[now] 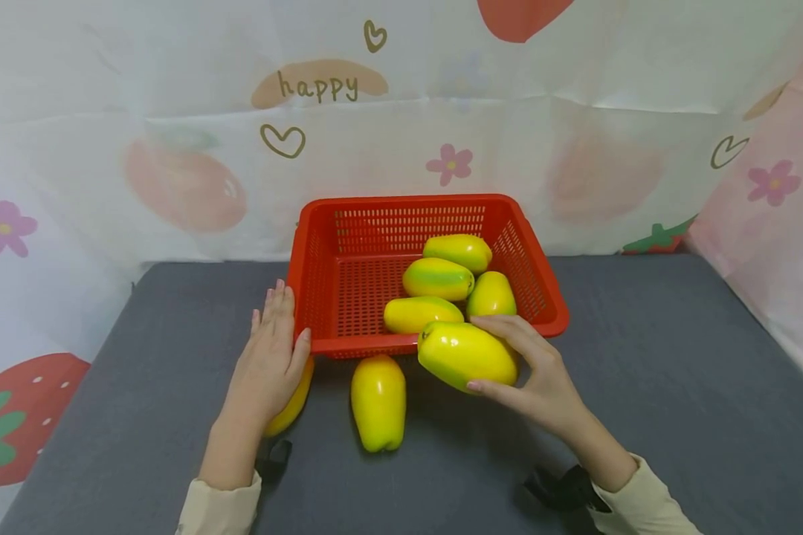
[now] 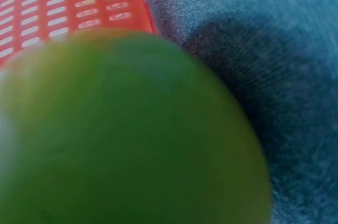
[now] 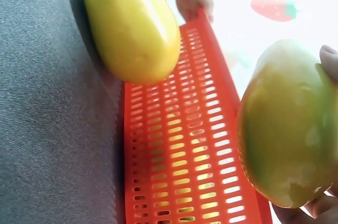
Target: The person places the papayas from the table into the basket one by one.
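Observation:
My right hand (image 1: 545, 375) grips a yellow-green papaya (image 1: 465, 357) between thumb and fingers, above the front rim of the red plastic basket (image 1: 348, 346). In the right wrist view that papaya (image 3: 290, 129) is raised beside the basket's slotted wall. My left hand (image 1: 264, 371) lies against the basket's left side with its fingers straight. Several papayas (image 1: 438, 279) lie in the basket's right part. On the table in front of it lies another papaya (image 1: 378, 405). One more papaya (image 1: 293, 405) is partly hidden by my left hand; a green fruit surface (image 2: 132, 129) fills much of the left wrist view.
The basket stands on a grey cloth-covered table (image 1: 642, 386), near its back edge. Behind it hangs a pale printed curtain (image 1: 388, 156) with hearts, flowers and fruit. Dark straps (image 1: 558, 487) are around the wrists.

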Demonstrator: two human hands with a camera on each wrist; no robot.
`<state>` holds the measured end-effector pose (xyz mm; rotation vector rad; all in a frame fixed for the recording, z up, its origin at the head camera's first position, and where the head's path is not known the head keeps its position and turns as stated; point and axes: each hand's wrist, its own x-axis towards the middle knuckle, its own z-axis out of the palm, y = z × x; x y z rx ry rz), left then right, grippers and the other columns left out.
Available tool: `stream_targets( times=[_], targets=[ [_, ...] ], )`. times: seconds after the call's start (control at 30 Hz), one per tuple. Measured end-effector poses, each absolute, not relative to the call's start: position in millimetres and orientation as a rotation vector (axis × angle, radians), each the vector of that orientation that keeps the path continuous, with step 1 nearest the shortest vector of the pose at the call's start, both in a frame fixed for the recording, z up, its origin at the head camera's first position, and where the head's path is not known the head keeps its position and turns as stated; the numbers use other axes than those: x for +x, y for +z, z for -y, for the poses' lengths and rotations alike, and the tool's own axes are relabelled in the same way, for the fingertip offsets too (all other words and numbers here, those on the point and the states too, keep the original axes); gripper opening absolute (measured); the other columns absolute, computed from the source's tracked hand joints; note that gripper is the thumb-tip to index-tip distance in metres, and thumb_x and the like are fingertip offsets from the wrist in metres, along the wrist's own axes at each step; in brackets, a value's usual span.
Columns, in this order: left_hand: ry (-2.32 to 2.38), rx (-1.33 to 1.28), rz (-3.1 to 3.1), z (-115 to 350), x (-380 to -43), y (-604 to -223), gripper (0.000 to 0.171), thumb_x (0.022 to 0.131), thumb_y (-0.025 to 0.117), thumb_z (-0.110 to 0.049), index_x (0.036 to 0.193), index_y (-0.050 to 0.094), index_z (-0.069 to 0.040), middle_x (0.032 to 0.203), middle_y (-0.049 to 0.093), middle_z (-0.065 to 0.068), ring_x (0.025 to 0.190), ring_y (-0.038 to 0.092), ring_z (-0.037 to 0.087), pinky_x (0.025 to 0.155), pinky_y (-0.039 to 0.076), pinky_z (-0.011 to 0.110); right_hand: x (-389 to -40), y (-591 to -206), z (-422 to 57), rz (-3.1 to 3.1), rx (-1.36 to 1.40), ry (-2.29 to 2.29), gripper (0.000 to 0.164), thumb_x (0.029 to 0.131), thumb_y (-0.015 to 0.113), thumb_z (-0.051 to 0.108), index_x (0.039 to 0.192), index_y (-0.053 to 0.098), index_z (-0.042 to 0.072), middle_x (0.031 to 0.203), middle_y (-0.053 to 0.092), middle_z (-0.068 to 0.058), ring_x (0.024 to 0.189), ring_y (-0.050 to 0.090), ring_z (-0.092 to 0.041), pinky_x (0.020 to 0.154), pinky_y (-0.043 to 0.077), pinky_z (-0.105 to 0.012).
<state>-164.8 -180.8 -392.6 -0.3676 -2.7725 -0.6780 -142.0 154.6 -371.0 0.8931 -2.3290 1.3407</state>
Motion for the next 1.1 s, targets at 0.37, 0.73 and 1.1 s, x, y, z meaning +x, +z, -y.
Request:
stream_targets(
  times=[0.37,0.73,1.1],
  targets=[
    [-0.675,-0.371,2.773,181,-166,-394,0.063,0.100,0.041,-0.022,0.148,0.013,0.006,0.156,0.010,0.018,0.143,0.009,0.032,0.114,0.010,0.049,-151,-369,-152,2.262,0.913,1.362,0.066,0.065,0.084,0.000,0.126,0.057,0.000,0.126,0.056,-0.009,0.114,0.049,-0.018,0.097,0.039,-0.026],
    [-0.666,-0.360,2.769,181,-166,-393,0.063,0.099,0.041,-0.023,0.148,0.013,0.006,0.156,0.011,0.018,0.143,0.010,0.032,0.114,0.010,0.049,-159,-364,-148,2.238,0.914,1.399,0.065,0.068,0.083,0.003,0.127,0.056,0.002,0.127,0.055,-0.008,0.115,0.047,-0.020,0.092,0.042,-0.027],
    [-0.678,-0.355,2.779,181,-166,-394,0.063,0.100,0.041,-0.023,0.148,0.012,0.005,0.156,0.010,0.017,0.143,0.009,0.031,0.114,0.008,0.048,-169,-358,-144,2.264,0.848,1.400,0.066,0.071,0.081,0.004,0.131,0.055,0.007,0.128,0.053,-0.006,0.115,0.045,-0.019,0.089,0.044,-0.028]
  ],
)
